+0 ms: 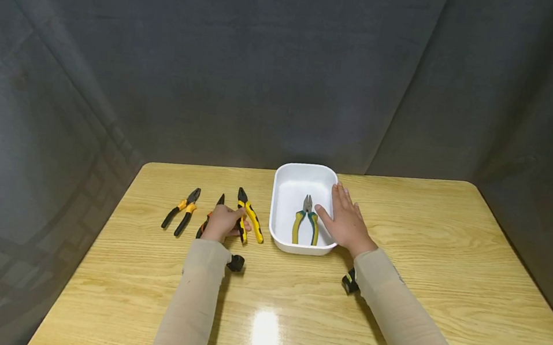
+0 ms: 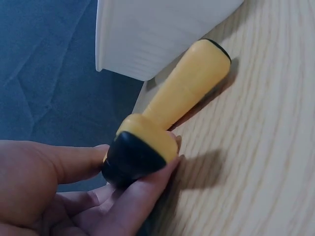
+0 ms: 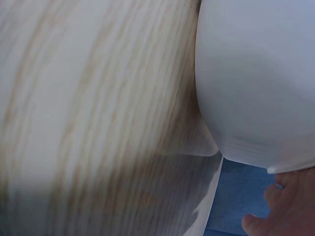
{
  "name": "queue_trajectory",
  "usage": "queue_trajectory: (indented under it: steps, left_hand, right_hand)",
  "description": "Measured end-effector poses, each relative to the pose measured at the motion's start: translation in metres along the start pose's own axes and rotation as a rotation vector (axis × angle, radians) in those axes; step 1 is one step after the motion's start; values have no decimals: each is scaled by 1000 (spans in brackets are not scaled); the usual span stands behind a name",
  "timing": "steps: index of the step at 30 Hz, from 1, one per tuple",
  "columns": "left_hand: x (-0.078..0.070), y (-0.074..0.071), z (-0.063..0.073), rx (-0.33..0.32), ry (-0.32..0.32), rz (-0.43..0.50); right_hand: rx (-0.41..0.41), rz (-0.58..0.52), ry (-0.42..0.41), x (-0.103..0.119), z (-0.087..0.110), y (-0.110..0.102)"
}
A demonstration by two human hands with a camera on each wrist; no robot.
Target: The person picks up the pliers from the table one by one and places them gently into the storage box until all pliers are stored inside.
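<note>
My left hand (image 1: 221,223) pinches one handle of the yellow-and-black pliers (image 1: 254,223) between thumb and fingers. The left wrist view shows a yellow-and-black handle (image 2: 184,81) close up, its end in the fingers' grip. Those pliers lie just left of a white tray (image 1: 275,238), jaws pointing away from me. Fingers spread, my right hand (image 1: 348,223) rests on the tray's right rim, thumb reaching over the inside. In the tray lie pliers with yellow-and-green handles (image 1: 297,228), handles toward me.
Pliers with dark, orange-marked handles (image 1: 203,227) lie partly hidden behind my left hand. Farther left are pliers with orange-and-black handles (image 1: 184,221). All stand on a wooden table (image 1: 407,213), with a dark cloth (image 1: 269,66) hanging behind it.
</note>
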State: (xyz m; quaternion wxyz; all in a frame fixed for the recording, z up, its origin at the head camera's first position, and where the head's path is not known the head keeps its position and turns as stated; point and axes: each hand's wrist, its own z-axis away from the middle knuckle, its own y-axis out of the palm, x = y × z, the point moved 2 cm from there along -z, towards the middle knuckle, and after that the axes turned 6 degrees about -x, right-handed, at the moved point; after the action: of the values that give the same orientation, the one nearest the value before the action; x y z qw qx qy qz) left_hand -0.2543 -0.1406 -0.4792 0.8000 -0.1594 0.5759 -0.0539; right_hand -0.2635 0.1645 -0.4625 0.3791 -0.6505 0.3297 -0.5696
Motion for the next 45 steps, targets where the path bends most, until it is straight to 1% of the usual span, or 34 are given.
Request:
queue_trajectory:
  steps: [7,16,21,24,27,28,30,34,42,45]
  left_hand:
    - [-2,1,1,-13,3,11]
    - [-2,1,3,-51,8,-27]
    - [-1,3,3,-63,28,-27]
    - [-1,4,2,-88,12,-37]
    - [-2,5,2,-98,1,-42]
    - [-2,5,2,-100,3,-39]
    - [-1,5,3,-97,29,-31]
    - [-1,6,2,-94,50,-8]
    - [0,9,4,-71,48,78]
    - [1,9,4,-62,54,92]
  right_hand:
    - [-1,-6,0,0,0,0]
    - [-3,-13,0,1,0,0]
    - [-2,-5,3,2,1,-1]
    - [-5,-1,0,2,0,-1]
    - [-3,6,-3,2,0,0]
    - [-3,6,-2,2,0,-1]
    - [-5,10,-4,2,0,-1]
    - [-13,25,-6,2,1,-2]
    - [-5,42,-12,2,2,-2]
    - [-6,52,-11,3,3,-3]
